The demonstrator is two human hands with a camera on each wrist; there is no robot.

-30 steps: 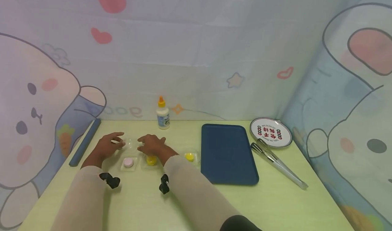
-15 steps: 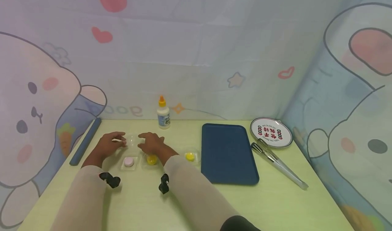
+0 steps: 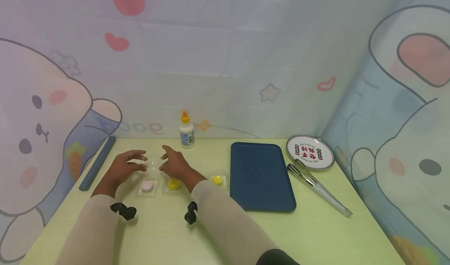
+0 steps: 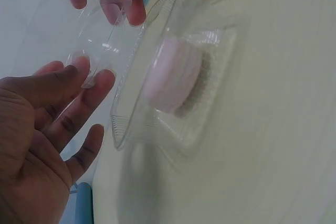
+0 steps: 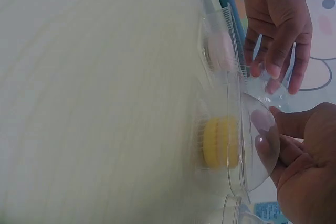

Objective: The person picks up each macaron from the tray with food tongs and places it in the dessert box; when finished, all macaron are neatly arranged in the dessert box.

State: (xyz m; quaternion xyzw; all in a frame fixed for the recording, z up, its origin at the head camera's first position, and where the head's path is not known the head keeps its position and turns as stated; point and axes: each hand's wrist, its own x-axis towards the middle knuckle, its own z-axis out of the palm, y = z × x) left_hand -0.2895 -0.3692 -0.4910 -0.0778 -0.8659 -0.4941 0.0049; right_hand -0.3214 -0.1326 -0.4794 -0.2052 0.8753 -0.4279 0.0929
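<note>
In the head view a clear plastic lid (image 3: pixel 152 161) stands between both hands. My left hand (image 3: pixel 123 166) pinches its edge between thumb and finger, seen in the left wrist view. My right hand (image 3: pixel 175 163) is at the lid's other side with its fingers spread; its fingertips show through clear plastic, their contact hard to make out. Nearer lies a pink macaron-like round (image 3: pixel 147 186) in a clear box; I cannot tell whether the lid joins this box. Under my right wrist sits a yellow one (image 5: pixel 219 142), its box having a clear domed lid (image 5: pixel 262 153).
Another boxed yellow round (image 3: pixel 217 179) is right of my right wrist. Behind stands a white glue-like bottle (image 3: pixel 187 134) with an orange tip. Farther right are a dark blue tray (image 3: pixel 261 177), an oval plate (image 3: pixel 309 151) and metal tongs (image 3: pixel 320 188). A blue-grey bar (image 3: pixel 97 163) lies left.
The clear lid has moved slightly right, along with my left hand. The fingers of my right hand have spread, its index finger rising away from the lid. The boxed rounds stay put.
</note>
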